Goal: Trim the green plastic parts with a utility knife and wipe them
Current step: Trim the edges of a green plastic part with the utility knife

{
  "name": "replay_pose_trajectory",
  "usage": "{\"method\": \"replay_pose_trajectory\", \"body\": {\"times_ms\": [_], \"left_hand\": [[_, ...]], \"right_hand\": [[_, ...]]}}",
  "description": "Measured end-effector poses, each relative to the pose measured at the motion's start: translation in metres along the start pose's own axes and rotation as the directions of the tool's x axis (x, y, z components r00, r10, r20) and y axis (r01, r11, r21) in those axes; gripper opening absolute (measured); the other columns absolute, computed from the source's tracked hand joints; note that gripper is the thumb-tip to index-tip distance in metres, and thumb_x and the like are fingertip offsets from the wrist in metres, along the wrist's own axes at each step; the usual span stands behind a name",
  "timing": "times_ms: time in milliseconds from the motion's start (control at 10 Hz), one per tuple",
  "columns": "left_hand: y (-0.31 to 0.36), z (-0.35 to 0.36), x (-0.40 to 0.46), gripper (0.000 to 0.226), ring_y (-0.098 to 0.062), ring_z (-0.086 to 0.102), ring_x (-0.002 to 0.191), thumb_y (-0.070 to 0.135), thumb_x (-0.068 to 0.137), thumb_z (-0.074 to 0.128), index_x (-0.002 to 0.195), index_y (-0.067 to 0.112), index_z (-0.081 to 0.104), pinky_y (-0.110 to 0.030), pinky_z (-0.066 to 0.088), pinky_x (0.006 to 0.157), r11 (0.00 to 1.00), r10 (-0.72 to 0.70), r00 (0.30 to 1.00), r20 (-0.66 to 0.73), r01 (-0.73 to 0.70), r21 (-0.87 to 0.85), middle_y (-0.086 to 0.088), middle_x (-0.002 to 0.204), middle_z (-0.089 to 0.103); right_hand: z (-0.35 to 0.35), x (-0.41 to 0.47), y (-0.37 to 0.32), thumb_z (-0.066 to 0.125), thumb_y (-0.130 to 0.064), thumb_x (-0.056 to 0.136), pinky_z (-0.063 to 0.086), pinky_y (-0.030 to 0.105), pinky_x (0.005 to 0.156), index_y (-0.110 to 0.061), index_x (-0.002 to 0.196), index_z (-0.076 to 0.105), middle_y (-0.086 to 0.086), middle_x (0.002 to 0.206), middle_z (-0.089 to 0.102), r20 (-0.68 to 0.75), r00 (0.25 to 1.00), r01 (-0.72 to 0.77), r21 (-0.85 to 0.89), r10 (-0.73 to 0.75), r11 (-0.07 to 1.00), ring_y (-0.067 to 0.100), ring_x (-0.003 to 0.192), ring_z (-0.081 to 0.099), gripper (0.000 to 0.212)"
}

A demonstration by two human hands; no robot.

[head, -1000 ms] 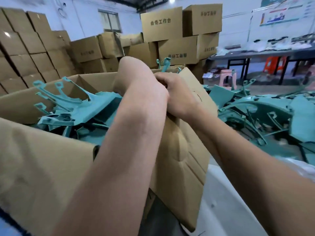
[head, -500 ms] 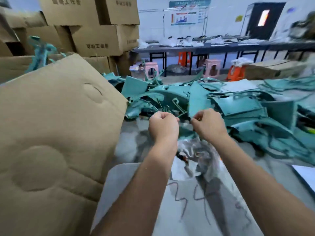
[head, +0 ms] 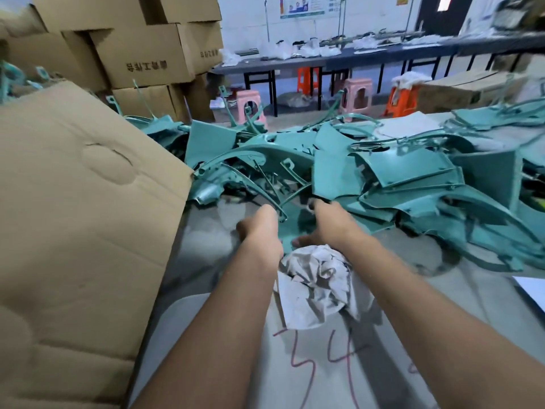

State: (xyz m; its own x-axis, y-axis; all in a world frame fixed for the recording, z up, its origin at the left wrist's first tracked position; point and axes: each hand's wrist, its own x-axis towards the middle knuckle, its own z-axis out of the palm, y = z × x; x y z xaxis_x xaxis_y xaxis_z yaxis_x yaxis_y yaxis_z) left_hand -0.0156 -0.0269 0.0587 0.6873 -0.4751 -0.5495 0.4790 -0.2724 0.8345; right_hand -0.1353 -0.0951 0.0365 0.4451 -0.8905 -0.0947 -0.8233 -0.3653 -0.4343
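— Both hands reach into the near edge of the heap: left hand point(head: 259, 228) curled round a thin green rib point(head: 272, 199), right hand point(head: 327, 224) with fingers bent onto a flat green piece point(head: 287, 234); whether it truly grips, I cannot tell.

— Why there?

— Probably picking the next part. The green plastic parts point(head: 368, 172) lie piled within arm's reach on the table point(head: 206, 261), the crumpled rag point(head: 318, 281) just below the wrists for wiping, the cardboard box point(head: 82, 202) to the left. No knife shows.

Both arms extended; left hand point(head: 261, 224) and right hand point(head: 327, 224) seemingly curled.
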Motion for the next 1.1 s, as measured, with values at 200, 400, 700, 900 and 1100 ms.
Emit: {"method": "replay_pose_trajectory", "body": {"times_ms": [200, 400, 700, 900, 1100], "left_hand": [[-0.004, 0.016, 0.011, 0.032, -0.031, 0.067, 0.094, -0.002, 0.071, 0.069, 0.097, 0.003, 0.051, -0.039, 0.059, 0.081, 0.984, 0.111, 0.994, 0.020, -0.112, 0.136, -0.024, 0.122, 0.065], [0.023, 0.023, 0.014, 0.034, -0.025, 0.066, 0.066, -0.002, 0.076, 0.071, 0.110, -0.002, 0.067, -0.029, 0.059, 0.061, 0.990, 0.142, 0.967, 0.211, -0.142, -0.019, -0.017, 0.091, 0.072], [0.072, 0.027, -0.013, 0.010, -0.022, 0.074, 0.069, 0.010, 0.095, 0.064, 0.092, 0.001, 0.067, -0.029, 0.062, 0.061, 0.935, 0.350, 0.813, 0.466, -0.275, -0.222, -0.012, 0.088, 0.074], [0.046, -0.005, 0.006, 0.027, -0.027, 0.068, 0.097, 0.023, 0.094, 0.064, 0.117, 0.010, 0.064, -0.034, 0.061, 0.068, 0.969, 0.246, 0.927, 0.283, -0.234, -0.076, -0.008, 0.106, 0.070], [0.022, -0.030, -0.005, 0.040, -0.033, 0.073, 0.095, 0.043, 0.099, 0.060, 0.115, 0.009, 0.071, -0.054, 0.059, 0.088, 0.987, 0.147, 0.812, 0.565, -0.085, -0.135, -0.015, 0.103, 0.077]], "right_hand": [[-0.005, -0.002, 0.017, 0.087, -0.047, 0.080, 0.042, 0.029, 0.089, -0.014, 0.128, 0.061, 0.001, 0.125, 0.064, -0.237, 0.972, 0.101, 0.426, 0.003, 0.899, 0.021, 0.118, 0.059, 0.064], [-0.025, -0.022, 0.018, 0.057, -0.093, 0.064, 0.040, 0.036, 0.100, -0.025, 0.109, 0.073, 0.000, 0.110, 0.059, -0.463, 0.873, 0.247, 0.152, -0.152, 0.957, 0.021, 0.118, 0.044, 0.083], [-0.032, -0.010, -0.005, 0.062, -0.029, 0.100, 0.054, 0.044, 0.082, -0.009, 0.107, 0.071, 0.016, 0.101, 0.073, -0.621, 0.779, 0.081, 0.234, 0.085, 0.969, 0.037, 0.093, 0.067, 0.023], [-0.037, -0.022, -0.014, 0.062, -0.012, 0.097, 0.031, 0.021, 0.042, -0.021, 0.081, 0.057, -0.009, 0.056, 0.056, -0.345, 0.874, 0.223, 0.910, 0.343, 0.349, 0.012, 0.039, 0.039, 0.019], [-0.023, -0.064, -0.014, 0.061, -0.013, 0.101, 0.034, 0.024, 0.038, -0.013, 0.096, 0.064, 0.011, 0.071, 0.063, -0.316, 0.947, 0.305, 0.821, -0.061, 0.482, 0.016, 0.038, 0.046, 0.006]]}}
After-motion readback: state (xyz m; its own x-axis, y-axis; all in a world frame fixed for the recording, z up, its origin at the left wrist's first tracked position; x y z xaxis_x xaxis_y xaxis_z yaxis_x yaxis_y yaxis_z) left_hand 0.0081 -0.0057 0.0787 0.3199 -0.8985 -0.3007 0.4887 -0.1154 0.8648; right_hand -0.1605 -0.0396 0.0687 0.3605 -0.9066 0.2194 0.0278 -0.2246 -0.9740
